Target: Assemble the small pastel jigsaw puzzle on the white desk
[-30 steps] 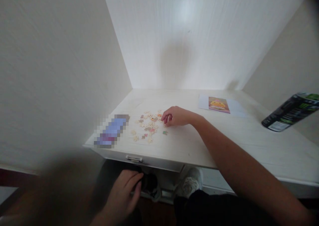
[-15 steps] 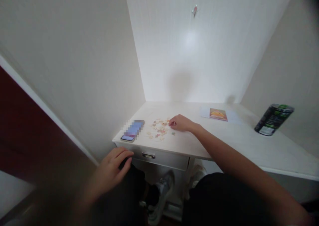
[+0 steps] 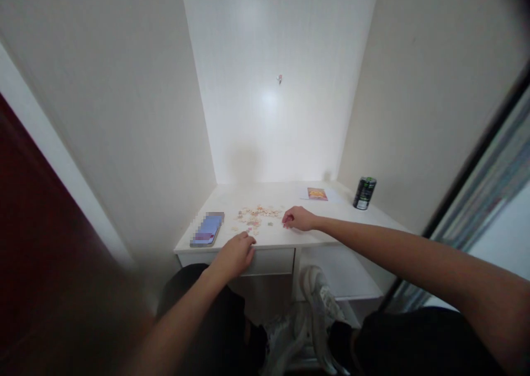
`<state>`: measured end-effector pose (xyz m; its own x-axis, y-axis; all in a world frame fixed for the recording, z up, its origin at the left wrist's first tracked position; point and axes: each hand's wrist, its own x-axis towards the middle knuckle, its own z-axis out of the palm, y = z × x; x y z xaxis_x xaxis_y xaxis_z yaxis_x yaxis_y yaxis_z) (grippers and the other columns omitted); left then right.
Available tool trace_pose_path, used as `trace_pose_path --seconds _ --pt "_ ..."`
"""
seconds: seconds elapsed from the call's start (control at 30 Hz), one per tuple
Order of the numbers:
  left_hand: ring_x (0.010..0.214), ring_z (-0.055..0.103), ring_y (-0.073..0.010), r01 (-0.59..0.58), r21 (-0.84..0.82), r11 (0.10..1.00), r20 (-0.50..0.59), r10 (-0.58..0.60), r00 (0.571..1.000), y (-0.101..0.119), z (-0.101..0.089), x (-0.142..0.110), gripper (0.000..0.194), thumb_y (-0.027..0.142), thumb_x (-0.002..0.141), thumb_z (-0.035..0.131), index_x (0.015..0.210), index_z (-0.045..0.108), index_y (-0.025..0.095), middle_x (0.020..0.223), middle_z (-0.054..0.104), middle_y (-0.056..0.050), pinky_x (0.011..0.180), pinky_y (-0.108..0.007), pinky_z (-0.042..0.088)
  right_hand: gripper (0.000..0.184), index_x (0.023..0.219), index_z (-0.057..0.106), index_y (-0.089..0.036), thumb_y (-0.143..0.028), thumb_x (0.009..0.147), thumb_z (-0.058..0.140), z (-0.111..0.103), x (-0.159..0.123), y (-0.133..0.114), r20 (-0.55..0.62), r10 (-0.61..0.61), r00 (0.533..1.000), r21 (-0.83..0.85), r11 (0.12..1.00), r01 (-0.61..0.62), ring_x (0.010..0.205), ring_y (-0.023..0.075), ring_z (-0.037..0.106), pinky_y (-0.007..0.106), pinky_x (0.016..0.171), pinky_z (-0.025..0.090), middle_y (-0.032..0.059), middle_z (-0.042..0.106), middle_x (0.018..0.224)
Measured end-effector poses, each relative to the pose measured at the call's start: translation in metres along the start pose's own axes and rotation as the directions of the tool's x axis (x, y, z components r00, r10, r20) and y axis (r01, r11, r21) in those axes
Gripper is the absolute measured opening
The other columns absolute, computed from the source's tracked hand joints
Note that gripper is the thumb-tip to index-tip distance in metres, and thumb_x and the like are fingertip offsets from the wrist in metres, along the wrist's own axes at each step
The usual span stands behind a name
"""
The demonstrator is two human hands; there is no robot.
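Several small puzzle pieces lie scattered on a white desk. My right hand rests on the desk just right of the pieces, fingers curled in; whether they hold a piece is too small to see. My left hand reaches to the desk's front edge near the closest pieces, fingers bent downward over the edge above the drawer.
A phone lies at the desk's left end. A picture card on paper sits at the back, a dark can stands at the right. Walls close in on three sides. My knees and shoes are below.
My left hand rose from my lap to the desk's front edge. The view pulled back and tilted up, so the desk looks smaller. My right hand stayed beside the pieces.
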<state>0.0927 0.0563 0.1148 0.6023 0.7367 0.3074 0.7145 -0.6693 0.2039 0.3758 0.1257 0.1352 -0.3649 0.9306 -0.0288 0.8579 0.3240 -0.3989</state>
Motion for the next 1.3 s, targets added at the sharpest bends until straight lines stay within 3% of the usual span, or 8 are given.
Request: trace_pose_path --seconds 0.27,0.43,0.6,0.73,0.83,0.97,1.13,1.3 --pt "0.097 0.052 -0.0265 0.047 0.034 0.998 -0.116 -0.043 0.992 -0.018 0.021 0.047 0.020 0.012 0.092 0.050 0.105 0.064 0.005 0.102 0.052 -0.015 0.093 -0.040 0.044 0.029 0.116 0.061 -0.017 -0.035 0.094 0.057 0.019 0.002 -0.006 -0.160 0.065 0.985 0.037 0.998 -0.060 0.099 0.0198 0.063 0.041 0.084 0.054 0.0084 0.062 0.117" --pt "0.090 0.054 -0.0270 0.064 0.024 0.998 -0.047 -0.062 0.997 -0.023 0.030 0.060 0.024 0.016 0.095 0.046 0.083 0.067 0.010 0.089 0.055 -0.012 0.087 -0.044 0.045 0.029 0.114 0.063 -0.015 -0.033 0.091 0.060 0.025 0.019 0.017 -0.299 0.053 0.953 0.037 0.998 -0.044 0.097 0.0192 0.062 0.040 0.089 0.050 0.0087 0.064 0.111" --pt "0.094 0.055 -0.0247 0.088 0.005 0.996 0.012 -0.088 0.996 -0.027 0.036 0.072 0.020 0.018 0.096 0.050 0.092 0.069 0.014 0.098 0.058 -0.010 0.090 -0.042 0.047 0.029 0.109 0.070 -0.016 -0.034 0.087 0.063 0.033 0.042 0.036 -0.344 0.011 0.939 0.061 0.998 0.011 0.095 0.0183 0.059 0.031 0.089 0.044 0.0104 0.064 0.107" --pt "0.096 0.057 -0.0243 -0.048 0.024 0.999 -0.052 0.049 0.997 -0.036 0.050 0.080 0.022 0.019 0.097 0.047 0.103 0.068 0.015 0.103 0.059 -0.009 0.089 -0.044 0.052 0.024 0.103 0.071 -0.018 -0.033 0.090 0.057 0.035 0.048 0.039 -0.361 -0.015 0.932 0.061 0.997 0.040 0.091 0.0172 0.059 0.030 0.087 0.043 0.0094 0.062 0.109" --pt "0.097 0.059 -0.0228 -0.185 0.111 0.976 -0.164 0.202 0.966 -0.041 0.057 0.085 0.029 0.029 0.102 0.039 0.106 0.065 0.016 0.105 0.060 -0.008 0.085 -0.043 0.056 0.025 0.101 0.070 -0.017 -0.031 0.094 0.051 0.036 0.048 0.037 -0.375 -0.032 0.926 0.046 0.998 0.053 0.094 0.0191 0.059 0.031 0.085 0.043 0.0110 0.063 0.108" --pt "0.094 0.061 -0.0191 -0.244 0.124 0.962 -0.228 0.267 0.936 -0.041 0.057 0.092 0.031 0.035 0.103 0.038 0.103 0.065 0.020 0.102 0.063 -0.003 0.082 -0.034 0.055 0.030 0.097 0.069 -0.016 -0.029 0.098 0.042 0.036 0.048 0.038 -0.382 -0.026 0.924 0.053 0.997 0.049 0.092 0.0193 0.059 0.031 0.083 0.043 0.0115 0.064 0.102" --pt "0.093 0.060 -0.0138 -0.141 -0.059 0.988 -0.211 0.125 0.969 -0.036 0.051 0.095 0.024 0.036 0.102 0.045 0.109 0.063 0.023 0.103 0.064 0.003 0.084 -0.024 0.048 0.028 0.093 0.068 -0.015 -0.026 0.098 0.042 0.033 0.047 0.048 -0.386 0.003 0.923 0.130 0.990 0.051 0.088 0.0168 0.059 0.029 0.080 0.042 0.0096 0.068 0.096" --pt "0.084 0.058 -0.0119 0.003 -0.274 0.962 -0.064 -0.021 0.998 -0.031 0.045 0.098 0.019 0.033 0.098 0.049 0.101 0.067 0.026 0.095 0.062 0.004 0.073 -0.023 0.044 0.011 0.087 0.067 -0.015 -0.019 0.087 0.057 0.031 0.043 0.055 -0.377 0.012 0.926 0.189 0.980 0.064 0.072 0.0131 0.058 0.025 0.068 0.041 0.0042 0.068 0.081"
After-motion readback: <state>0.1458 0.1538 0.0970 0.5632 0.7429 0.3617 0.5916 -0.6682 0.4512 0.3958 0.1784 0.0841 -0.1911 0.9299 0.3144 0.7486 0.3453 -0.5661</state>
